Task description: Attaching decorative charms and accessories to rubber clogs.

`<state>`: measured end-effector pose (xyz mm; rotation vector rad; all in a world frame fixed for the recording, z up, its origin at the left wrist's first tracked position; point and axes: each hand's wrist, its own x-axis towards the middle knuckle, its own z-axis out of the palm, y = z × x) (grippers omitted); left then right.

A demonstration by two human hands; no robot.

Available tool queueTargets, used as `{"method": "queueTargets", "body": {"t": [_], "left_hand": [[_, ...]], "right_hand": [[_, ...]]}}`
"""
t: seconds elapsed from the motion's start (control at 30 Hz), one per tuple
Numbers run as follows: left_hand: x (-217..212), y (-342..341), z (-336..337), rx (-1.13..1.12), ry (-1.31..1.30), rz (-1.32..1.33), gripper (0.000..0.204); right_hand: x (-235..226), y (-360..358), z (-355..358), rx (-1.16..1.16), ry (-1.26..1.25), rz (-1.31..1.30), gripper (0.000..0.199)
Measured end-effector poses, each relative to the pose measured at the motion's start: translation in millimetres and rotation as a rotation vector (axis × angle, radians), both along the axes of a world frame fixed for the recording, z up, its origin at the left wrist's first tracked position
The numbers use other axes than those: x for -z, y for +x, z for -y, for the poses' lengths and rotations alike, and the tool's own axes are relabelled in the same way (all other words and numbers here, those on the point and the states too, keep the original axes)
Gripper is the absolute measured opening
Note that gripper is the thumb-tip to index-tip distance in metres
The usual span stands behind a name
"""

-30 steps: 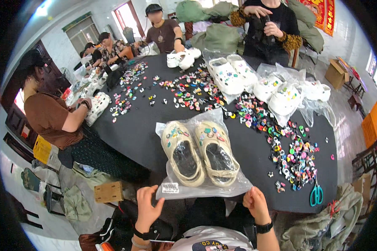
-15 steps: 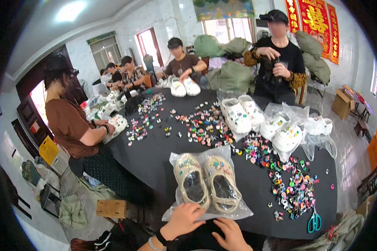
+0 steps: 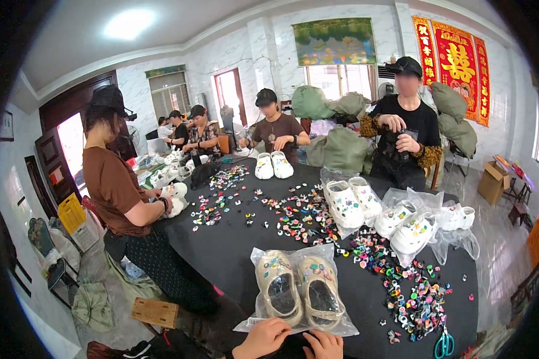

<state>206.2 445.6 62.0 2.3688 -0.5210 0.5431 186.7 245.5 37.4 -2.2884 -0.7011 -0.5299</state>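
A pair of beige clogs with colourful charms on their tops lies in a clear plastic bag at the table's near edge. At the bag's lower edge, my left hand has its fingers curled closed on the plastic. Just to its right, my right hand also bends its fingers over that edge; the fingertips are partly hidden. Both wrists lie low in the picture. Loose shoe charms are heaped to the right of the bag, with teal-handled scissors beside them.
Bagged white clogs and more white clogs stand at the right on the black table. More charms spread across its middle. Co-workers stand or sit around the far side; one person at left handles a white clog. A wooden stool stands below left.
My view has tilted up. My hands have drawn in closer to the bag's lower edge, fingers now bent. The far co-worker has taken a hand off the white clogs.
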Motion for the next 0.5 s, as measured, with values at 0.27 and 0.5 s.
{"method": "queueTargets", "body": {"t": [0.27,0.5], "left_hand": [[5,8,-15,-0.006,0.248,-0.001,0.025],[11,-6,4,-0.079,-0.063,0.051,0.010]], "right_hand": [[22,10,11,0.130,-0.083,0.009,0.036],[27,-12,13,0.063,-0.073,0.026,0.030]]}}
